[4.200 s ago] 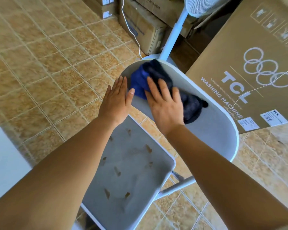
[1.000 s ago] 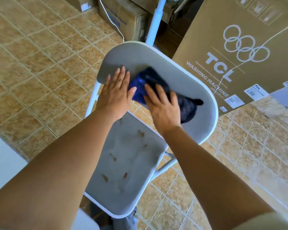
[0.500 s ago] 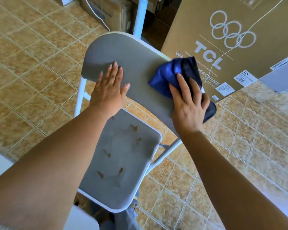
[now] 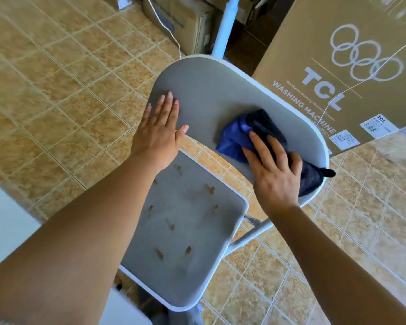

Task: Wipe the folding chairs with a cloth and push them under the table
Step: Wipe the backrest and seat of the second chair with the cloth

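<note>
Left hand: the left hand lies flat and open on the left end of the chair backrest, fingers together and stretched out, thumb apart at the lower edge; it grips nothing.
Right hand: the right hand is open, fingers spread, palm down on the cloth; it presses the cloth against the backrest, not closed round it.
Cloth: bunched, bright blue on its left part and dark navy on the right, it sits on the right half of the backrest, with one dark corner poking past the backrest's right edge.
Folding chair: the grey folding chair stands open on the tiled floor; its seat, below the hands, bears several small brown marks, and a pale metal leg shows at its right.
Cardboard box: a large brown box printed "TCL" and "WASHING MACHINE" stands just behind the backrest on the right.
Pole: a pale blue-white upright pole rises behind the backrest's top.
Smaller box: another carton sits on the floor at the top, a white cable running in front of it.
</note>
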A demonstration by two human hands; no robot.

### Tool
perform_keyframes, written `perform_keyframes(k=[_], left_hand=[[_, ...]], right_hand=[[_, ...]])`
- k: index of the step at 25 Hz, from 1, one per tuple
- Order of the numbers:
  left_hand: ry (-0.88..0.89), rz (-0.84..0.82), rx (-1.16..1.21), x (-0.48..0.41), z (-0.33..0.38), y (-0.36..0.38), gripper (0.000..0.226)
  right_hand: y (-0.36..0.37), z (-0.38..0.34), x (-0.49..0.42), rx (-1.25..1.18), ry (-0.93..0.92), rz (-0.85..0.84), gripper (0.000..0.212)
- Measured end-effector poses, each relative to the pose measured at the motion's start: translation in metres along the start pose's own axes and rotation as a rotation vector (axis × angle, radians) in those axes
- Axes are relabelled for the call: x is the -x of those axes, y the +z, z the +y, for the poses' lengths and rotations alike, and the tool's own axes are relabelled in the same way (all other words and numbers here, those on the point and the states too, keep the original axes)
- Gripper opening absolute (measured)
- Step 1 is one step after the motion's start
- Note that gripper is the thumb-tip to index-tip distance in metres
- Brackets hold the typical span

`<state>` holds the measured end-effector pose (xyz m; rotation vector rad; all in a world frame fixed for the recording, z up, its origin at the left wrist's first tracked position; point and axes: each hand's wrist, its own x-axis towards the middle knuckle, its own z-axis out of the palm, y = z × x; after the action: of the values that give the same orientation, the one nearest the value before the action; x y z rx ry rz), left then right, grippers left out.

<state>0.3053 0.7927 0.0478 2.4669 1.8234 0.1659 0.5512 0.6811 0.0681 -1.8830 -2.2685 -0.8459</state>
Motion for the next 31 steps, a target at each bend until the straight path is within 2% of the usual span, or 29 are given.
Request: perform_keyframes(k=[2,4,6,10,16,20,23,27,31], left_hand=[[-0.044,-0.028,0.01,-0.006,-0.016,0.002,0.064],[-0.058,-0.043,0.017,-0.01,-0.025,0.003,0.063],[-0.045,-0.053,0.013,-0.012,-0.028,0.002,0.063],[-0.081,-0.062,0.036,-0.007,-0.033,0.002,0.064],[-0.161,-0.108,0.061,0.024,-0.038,0.013,0.064],[-0.246,-0.163,0.088,0.065,-0.038,0.03,0.063],[-0.345,-0.214,0.108,0.106,-0.034,0.049,0.063],[-0.508,-0.294,0.157,0.163,-0.027,0.074,0.064],[-0.664,-0.339,0.176,0.208,-0.025,0.098,0.064]], right_hand=[[-0.007,-0.005,-0.026,-0.036,0.116,0.071,0.05],[-0.008,-0.023,-0.062,-0.096,0.146,0.092,0.054],[-0.005,-0.048,-0.094,-0.111,0.115,0.06,0.053],[0.008,-0.09,-0.115,-0.034,-0.048,-0.121,0.056],[0.03,-0.102,-0.076,-0.023,-0.173,-0.206,0.057],[0.04,-0.106,-0.032,-0.163,-0.15,-0.255,0.053],[0.042,-0.12,-0.002,-0.317,-0.105,-0.324,0.057],[0.042,-0.154,0.024,-0.507,-0.039,-0.436,0.063],[0.05,-0.194,0.032,-0.612,-0.06,-0.527,0.065]])
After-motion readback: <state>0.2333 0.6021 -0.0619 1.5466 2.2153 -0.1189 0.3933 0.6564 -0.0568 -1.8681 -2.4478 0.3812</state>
